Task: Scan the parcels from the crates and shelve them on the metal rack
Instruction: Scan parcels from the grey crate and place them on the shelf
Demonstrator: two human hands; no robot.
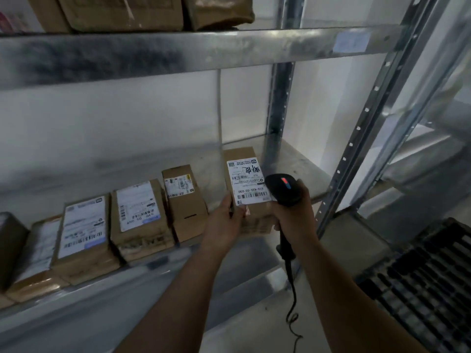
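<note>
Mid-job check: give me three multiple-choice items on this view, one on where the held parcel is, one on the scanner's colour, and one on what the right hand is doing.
1. Where is the parcel that the left hand holds?
A. On a trolley.
B. On a desk.
C. Right of the row of parcels on the lower shelf.

2. What colour is the scanner?
A. Black.
B. White.
C. Yellow.

3. What is the right hand doing?
A. Hanging empty.
B. Gripping the scanner's handle.
C. Pressing on a wall.

Answers:
1 C: it stands past the last box of the row.
2 A: its head is black, with a red and blue mark on top.
3 B: the fingers curl round the handle, and the cable hangs below.
</note>
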